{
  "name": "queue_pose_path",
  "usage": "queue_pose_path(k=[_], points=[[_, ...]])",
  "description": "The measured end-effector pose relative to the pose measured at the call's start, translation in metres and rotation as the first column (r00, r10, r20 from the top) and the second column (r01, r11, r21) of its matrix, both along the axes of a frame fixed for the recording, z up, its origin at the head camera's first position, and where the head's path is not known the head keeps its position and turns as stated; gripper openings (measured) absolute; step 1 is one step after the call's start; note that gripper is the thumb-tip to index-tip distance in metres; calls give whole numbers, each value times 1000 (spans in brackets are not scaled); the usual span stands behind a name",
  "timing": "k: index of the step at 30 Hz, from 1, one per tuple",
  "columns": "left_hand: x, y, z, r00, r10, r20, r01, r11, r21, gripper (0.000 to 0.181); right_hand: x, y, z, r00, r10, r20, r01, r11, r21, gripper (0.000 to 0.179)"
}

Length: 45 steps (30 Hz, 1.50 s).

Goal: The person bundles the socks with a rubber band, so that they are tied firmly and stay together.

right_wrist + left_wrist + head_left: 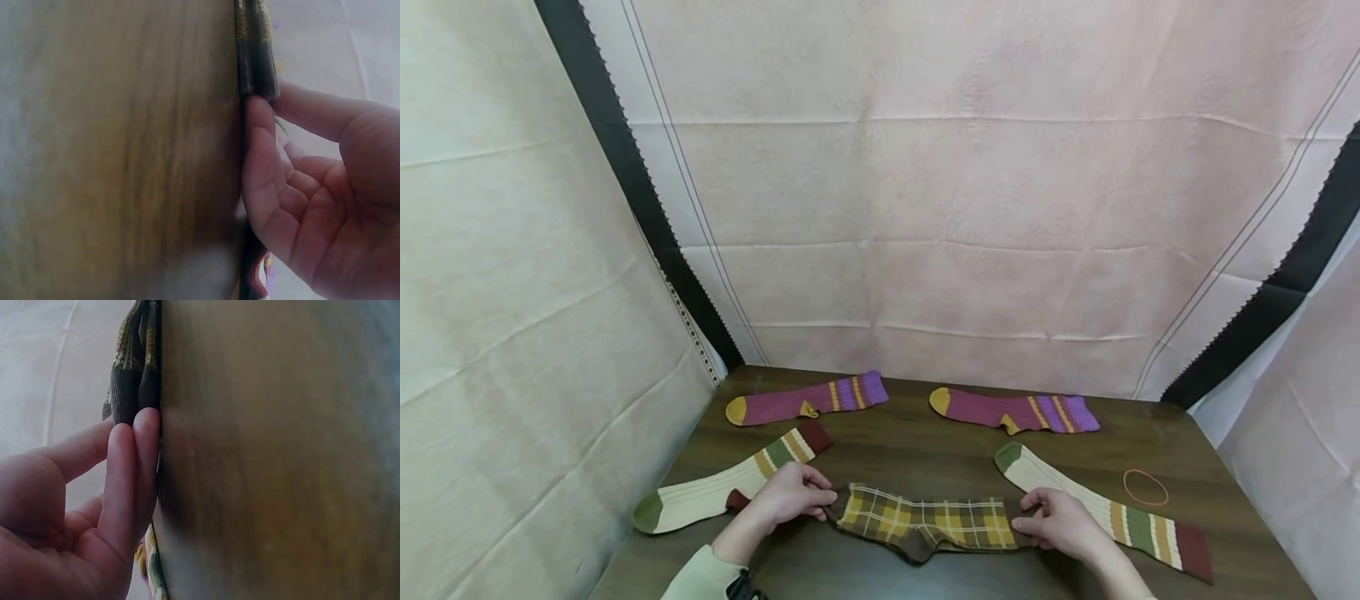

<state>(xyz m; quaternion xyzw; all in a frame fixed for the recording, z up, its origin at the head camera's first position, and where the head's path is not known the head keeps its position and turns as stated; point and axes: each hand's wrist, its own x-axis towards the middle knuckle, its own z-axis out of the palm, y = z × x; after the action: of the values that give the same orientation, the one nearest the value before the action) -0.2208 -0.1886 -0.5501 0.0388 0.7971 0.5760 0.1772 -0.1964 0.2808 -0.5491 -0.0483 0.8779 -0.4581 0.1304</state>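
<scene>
Yellow-and-brown plaid knit, head view: the plaid sock (925,521) lies along the near part of the dark wooden table (917,454), roughly crosswise, its brown heel turned toward the wearer. Left hand (793,498) pinches its left end; right hand (1060,525) pinches its right end. Cream striped socks (703,500) (1082,496) lie near the hands, one to each side; purple socks (805,400) (1015,411) lie farther back. Judgement: an even, light pull from both ends should flatten the cloth without stretching the knit.

Left wrist view: fingertips (122,434) meet the dark end, which shows as two thick layers; cannot tell whether one folded sock or two stacked. Best to catch every layer, or one may slip.

Right wrist view: thumb and forefinger nip the dark edge close to the tabletop. Lowering both ends level should avoid a twist; the heel seems likeliest to bunch.
</scene>
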Motion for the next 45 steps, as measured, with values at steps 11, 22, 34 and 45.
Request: queue_pose_path(k=[11,22,34,45], points=[[-2,1,-1,1000,1,4,-1,1000,-9,19,0,-1,0,999,-48,-7,49,998,45,28],[-4,1,-1,1000,-2,8,2,1000,-23,19,0,0,2,999,-38,12,38,999,32,27],[-3,-4,1,1000,-8,30,9,1000,-11,22,-2,-2,0,999,-31,9,31,999,30,28],[-2,-16,11,1000,-4,-10,4,1000,12,29,-6,-7,14,994,-108,-8,108,986,127,26]])
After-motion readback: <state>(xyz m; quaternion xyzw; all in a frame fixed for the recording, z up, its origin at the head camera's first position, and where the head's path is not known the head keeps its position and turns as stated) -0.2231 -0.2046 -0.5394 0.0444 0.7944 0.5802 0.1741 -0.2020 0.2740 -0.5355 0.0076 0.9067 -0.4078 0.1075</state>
